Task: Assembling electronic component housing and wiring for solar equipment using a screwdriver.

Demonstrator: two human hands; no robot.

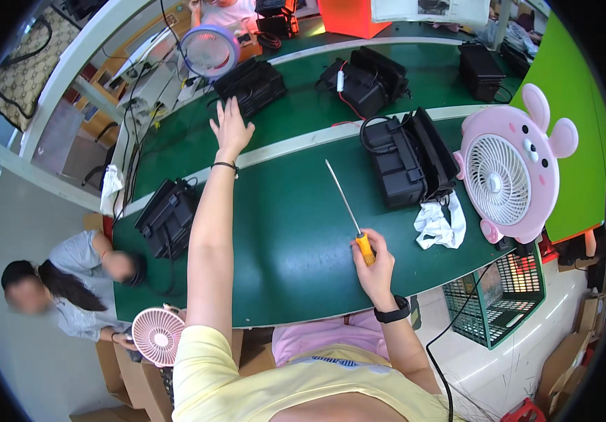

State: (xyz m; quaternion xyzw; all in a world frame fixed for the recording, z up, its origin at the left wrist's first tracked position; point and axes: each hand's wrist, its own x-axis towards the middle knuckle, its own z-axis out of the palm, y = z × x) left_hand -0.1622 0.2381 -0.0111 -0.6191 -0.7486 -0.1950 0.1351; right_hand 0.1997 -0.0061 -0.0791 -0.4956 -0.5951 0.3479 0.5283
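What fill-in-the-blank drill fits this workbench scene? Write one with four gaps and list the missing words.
1. The right hand grips a screwdriver by its ____ handle.
2. The left hand reaches toward a ____ case across the green bench.
3. The pink animal-shaped fan stands at the bench's ____ end.
4. A crumpled ____ cloth lies beside that fan.

Missing words: orange; black; right; white

A long green bench ran from seven o'clock toward one o'clock, split by pale strips. A pale floor lay at nine o'clock. A green panel stood at three o'clock, behind a pink fan. At five o'clock sat a green crate and cardboard boxes. A white beam crossed at eleven o'clock. Light was bright and even.
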